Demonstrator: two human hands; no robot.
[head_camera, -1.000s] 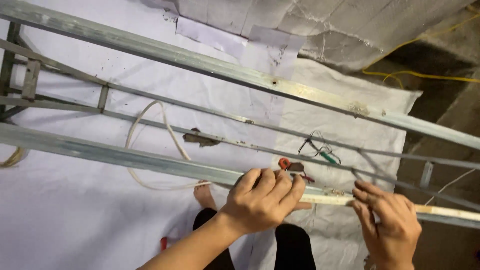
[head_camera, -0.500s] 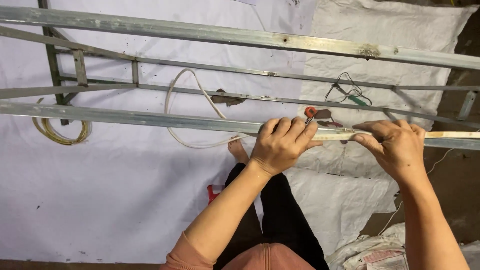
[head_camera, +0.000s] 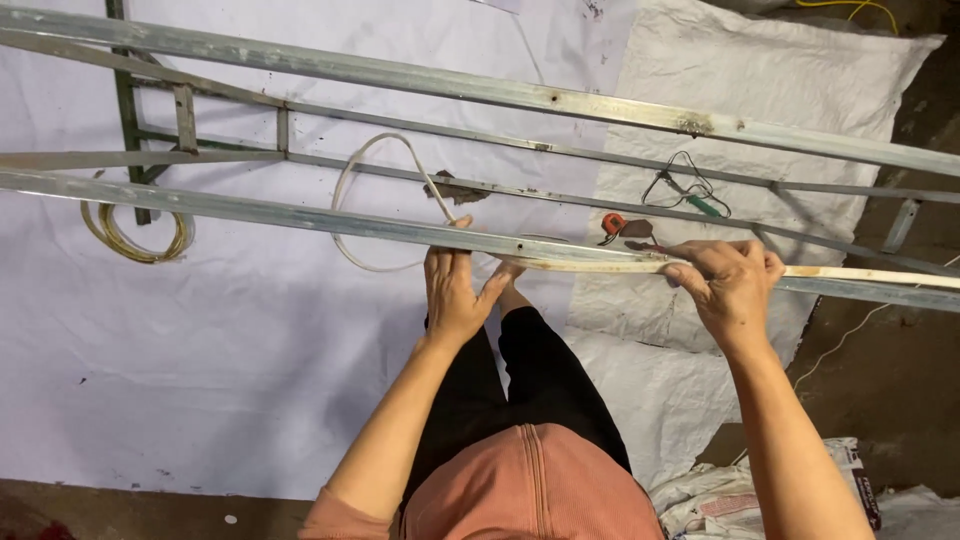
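A long grey metal rail (head_camera: 250, 215) crosses the view in front of me. A pale, whitish strip (head_camera: 860, 273) lies along its right part. My left hand (head_camera: 455, 290) grips the rail near the middle, fingers pressed up against its edge where the strip begins. Further right, my right hand (head_camera: 730, 285) curls over the rail and pinches the strip against it. Both forearms reach up from the bottom of the view.
More metal rails and cross-pieces (head_camera: 560, 100) of the same frame run beyond. Below lie a white sheet (head_camera: 200, 380), a woven sack (head_camera: 800, 90), a coiled yellowish cable (head_camera: 135, 235), a white cable loop (head_camera: 375, 175), a small red object (head_camera: 612, 222) and a green-handled tool with black wires (head_camera: 695, 200).
My left hand has slid left along the rail, so the hands are further apart. My right hand stays on the strip.
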